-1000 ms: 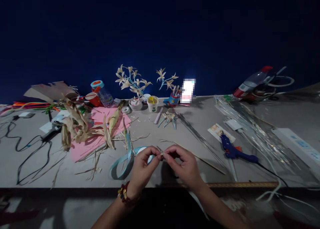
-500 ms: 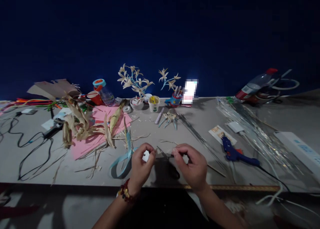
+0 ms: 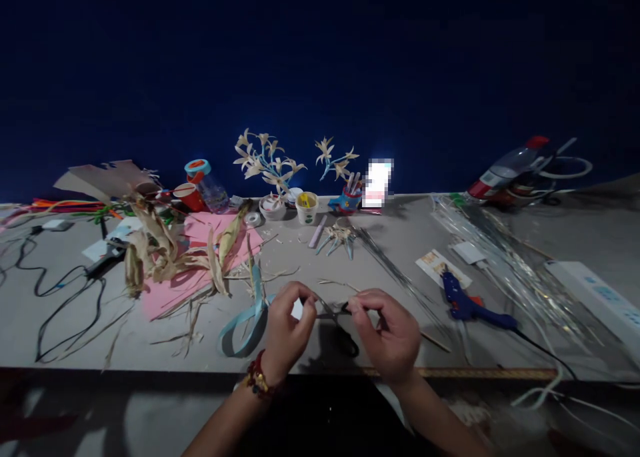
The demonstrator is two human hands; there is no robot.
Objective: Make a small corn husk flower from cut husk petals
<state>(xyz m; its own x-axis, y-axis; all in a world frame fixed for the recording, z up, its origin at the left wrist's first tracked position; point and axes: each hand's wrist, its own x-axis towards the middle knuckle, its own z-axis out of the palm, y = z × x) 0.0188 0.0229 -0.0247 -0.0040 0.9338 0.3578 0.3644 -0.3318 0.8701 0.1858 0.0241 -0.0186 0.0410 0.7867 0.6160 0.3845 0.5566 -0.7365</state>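
Note:
Over the front of the table, my left hand [image 3: 291, 327] is closed in a pinch, thumb against forefinger; whatever lies between them is too small to make out. My right hand [image 3: 387, 330] pinches the same way a short gap to the right, its held piece equally unclear. On the table between and beneath the hands lies a pair of scissors [image 3: 345, 340] with black handles. A light blue ribbon [image 3: 235, 334] curls beside my left hand. Beyond the hands sits a cluster of small husk flowers [image 3: 341, 234] with blue stems.
Dried corn husks [image 3: 160, 257] lie on pink paper [image 3: 165, 294] at left. At the back stand husk flower sprays [image 3: 270, 157], a white cup [image 3: 307, 209] and a lit phone [image 3: 377, 185]. Thin wires [image 3: 395, 267], a blue glue gun [image 3: 470, 307] and a power strip [image 3: 595, 294] lie right.
Both hands have shifted slightly to the right, still pinched and apart. The scissors' handles show a little more between them. Other things on the table stay in place.

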